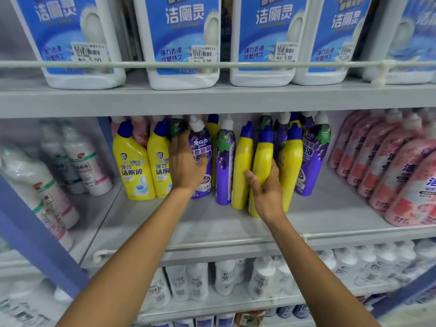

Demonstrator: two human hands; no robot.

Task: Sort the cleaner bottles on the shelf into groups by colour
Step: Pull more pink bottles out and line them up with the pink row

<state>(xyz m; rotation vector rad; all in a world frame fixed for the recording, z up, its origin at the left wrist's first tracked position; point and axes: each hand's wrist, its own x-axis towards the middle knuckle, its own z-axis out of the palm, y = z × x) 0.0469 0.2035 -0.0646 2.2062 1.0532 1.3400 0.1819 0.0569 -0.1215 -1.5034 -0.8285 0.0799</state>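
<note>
Centre frame: your left hand (186, 166) is holding purple bottle (202, 147); your right hand (266, 190) is gripping yellow bottle (263, 159). Risk: you are pulling among touching bottles, so the neighbouring yellow bottle (241, 171) may topple.

Grey middle shelf (212, 223) with low front rail (354, 234), yellow bottles (133, 171) with blue caps standing left and centre, purple bottles (224, 166) with white caps mixed among them, pink bottles (401, 173) massed at right, upper shelf (212, 100) carrying blue-labelled white jugs (181, 43).
</note>
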